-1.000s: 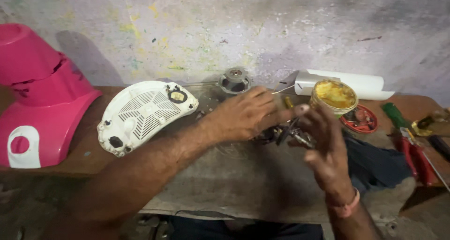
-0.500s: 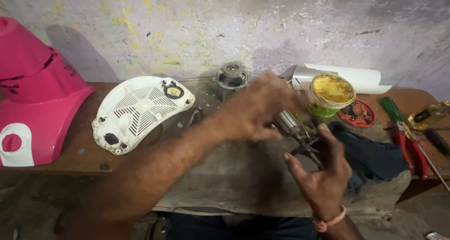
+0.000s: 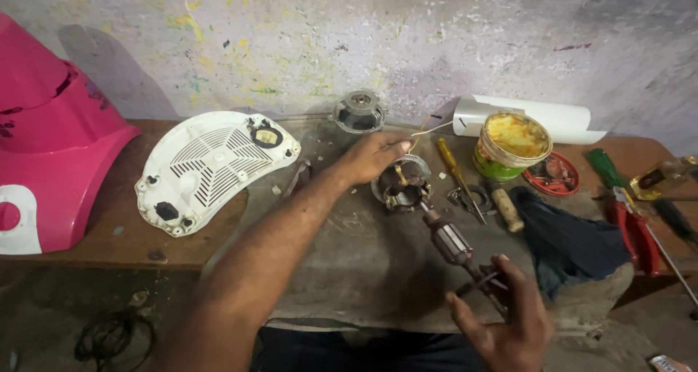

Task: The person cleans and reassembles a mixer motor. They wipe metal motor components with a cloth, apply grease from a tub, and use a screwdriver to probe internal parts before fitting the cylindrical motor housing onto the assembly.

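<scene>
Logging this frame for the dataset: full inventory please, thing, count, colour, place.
motor housing: 1, dark metal, bench centre
rotor: 1, copper-grey, drawn out of the housing toward the camera
vented cover: 1, white, bench left
appliance shell: 1, pink, far left
grease tin: 1, yellow-green, open, back right
screwdriver: 1, yellow handle, right of housing
cloth: 1, dark blue, right
pliers: 1, red handles, far right
left hand: on the housing
right hand: holding the rotor shaft
</scene>
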